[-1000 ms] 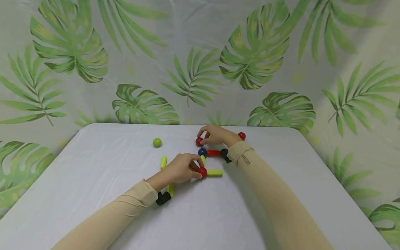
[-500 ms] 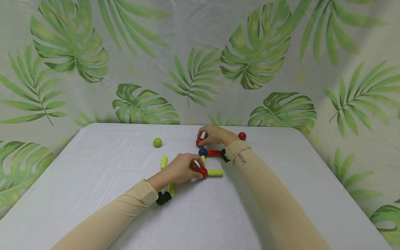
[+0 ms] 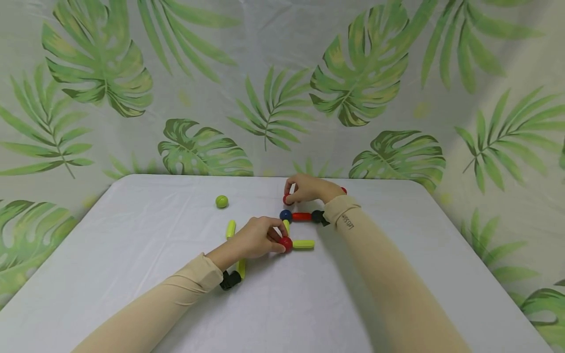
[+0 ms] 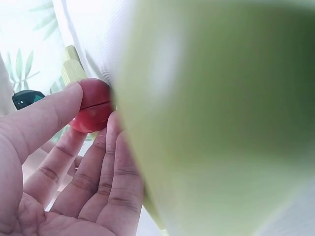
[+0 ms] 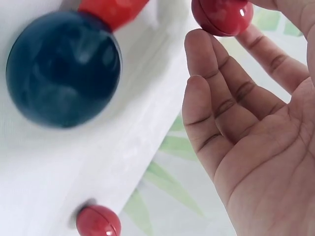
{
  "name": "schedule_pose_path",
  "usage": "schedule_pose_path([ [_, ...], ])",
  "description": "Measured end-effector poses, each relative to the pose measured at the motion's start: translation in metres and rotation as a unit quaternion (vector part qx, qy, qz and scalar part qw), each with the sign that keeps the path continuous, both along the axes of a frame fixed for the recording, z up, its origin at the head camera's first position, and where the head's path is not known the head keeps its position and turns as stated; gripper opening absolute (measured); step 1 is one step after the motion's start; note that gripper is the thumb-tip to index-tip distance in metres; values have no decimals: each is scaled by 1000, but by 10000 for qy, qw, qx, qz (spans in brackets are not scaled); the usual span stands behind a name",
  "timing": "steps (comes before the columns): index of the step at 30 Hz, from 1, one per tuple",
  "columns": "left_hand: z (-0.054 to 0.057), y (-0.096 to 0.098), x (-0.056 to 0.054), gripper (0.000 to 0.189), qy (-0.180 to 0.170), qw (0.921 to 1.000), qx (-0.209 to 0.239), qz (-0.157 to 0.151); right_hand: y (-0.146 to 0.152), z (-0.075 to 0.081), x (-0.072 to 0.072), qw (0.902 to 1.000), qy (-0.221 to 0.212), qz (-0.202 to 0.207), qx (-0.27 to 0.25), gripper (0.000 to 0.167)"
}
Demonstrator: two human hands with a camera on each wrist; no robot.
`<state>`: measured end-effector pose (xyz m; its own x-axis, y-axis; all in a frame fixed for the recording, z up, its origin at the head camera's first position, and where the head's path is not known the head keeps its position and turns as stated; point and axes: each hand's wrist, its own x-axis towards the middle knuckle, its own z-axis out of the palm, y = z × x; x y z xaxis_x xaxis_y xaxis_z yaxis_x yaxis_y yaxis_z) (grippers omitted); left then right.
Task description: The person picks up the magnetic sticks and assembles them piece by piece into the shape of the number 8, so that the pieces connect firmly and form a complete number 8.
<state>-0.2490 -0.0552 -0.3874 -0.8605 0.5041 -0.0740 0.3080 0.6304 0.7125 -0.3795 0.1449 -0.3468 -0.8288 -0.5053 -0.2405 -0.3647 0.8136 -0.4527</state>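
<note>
Partly hidden by fingertips, one red ball [image 3: 287, 199] sat pinched in the right hand [image 3: 309, 189], just beyond the blue ball [image 3: 285, 214] and red rod [image 3: 302, 216]. Nearer, the left hand [image 3: 256, 238] pinched another red ball [image 3: 286, 243] joined to yellow-green rods [image 3: 303, 243]; a blurred rod filled the left wrist view.

A white tabletop [image 3: 132, 274] with rounded far corners fills the lower view. Behind it, from nine round to three o'clock, hangs a pale cloth backdrop [image 3: 273, 44] printed with large green palm and monstera leaves. Light is soft and even.
</note>
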Motion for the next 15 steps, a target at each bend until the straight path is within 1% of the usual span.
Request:
schedule_pose_path([
  [5,-1,0,-1,21,-22,10000,7,11,7,4,1,9999,48,140,-25,14],
  [8,-1,0,-1,21,0,10000,3,6,12,5,3,9999,6,161,-49,14],
  [15,0,1,1,20,17,10000,-11,5,25,9,9,9998,56,182,-35,15],
])
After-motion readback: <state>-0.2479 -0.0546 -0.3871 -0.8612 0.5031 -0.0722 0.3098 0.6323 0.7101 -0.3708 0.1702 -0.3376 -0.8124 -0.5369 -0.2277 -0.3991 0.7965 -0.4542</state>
